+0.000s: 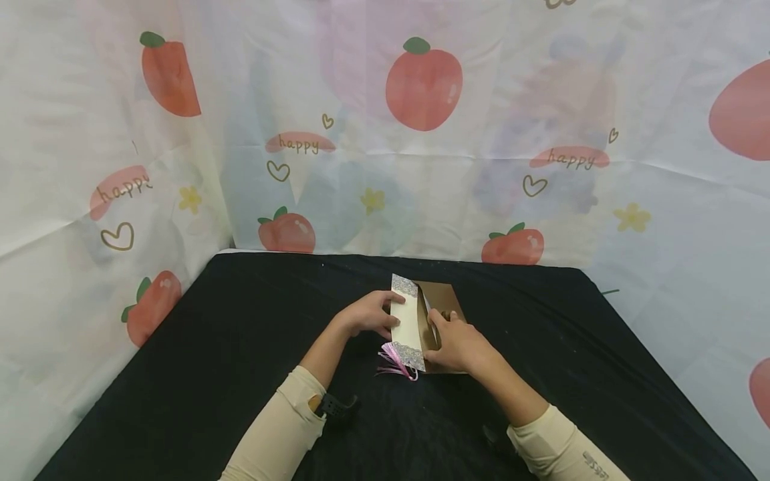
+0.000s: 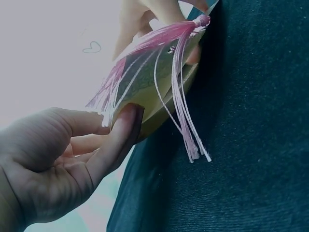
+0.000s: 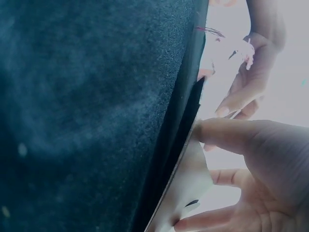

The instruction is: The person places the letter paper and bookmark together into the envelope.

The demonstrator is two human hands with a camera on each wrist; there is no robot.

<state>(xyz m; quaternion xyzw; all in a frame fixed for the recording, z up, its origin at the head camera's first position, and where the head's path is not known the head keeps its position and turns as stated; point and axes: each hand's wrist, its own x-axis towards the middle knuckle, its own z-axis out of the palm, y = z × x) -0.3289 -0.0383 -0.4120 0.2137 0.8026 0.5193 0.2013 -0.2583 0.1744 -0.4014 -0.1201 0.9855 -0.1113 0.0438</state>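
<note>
A cream paper strip (image 1: 406, 325) with silver-grey lace-patterned ends stands tilted along the left of a brown flat paper piece (image 1: 441, 294). Between the two is a dark gap with a thin white edge showing in it. My left hand (image 1: 374, 314) pinches the strip's left side, thumb and fingers bent at its edge in the left wrist view. A pink tassel (image 2: 159, 37) hangs from the strip's near end. My right hand (image 1: 462, 342) lies over the brown piece, fingers spread and touching it, thumb beside the gap. In the right wrist view those fingertips (image 3: 183, 224) rest on its pale surface.
A black cloth (image 1: 240, 374) covers the table, whose far edge meets a pale curtain (image 1: 361, 87) printed with fruit, hearts and flowers. The same curtain material closes in both sides. A black band (image 1: 337, 406) is around the left wrist.
</note>
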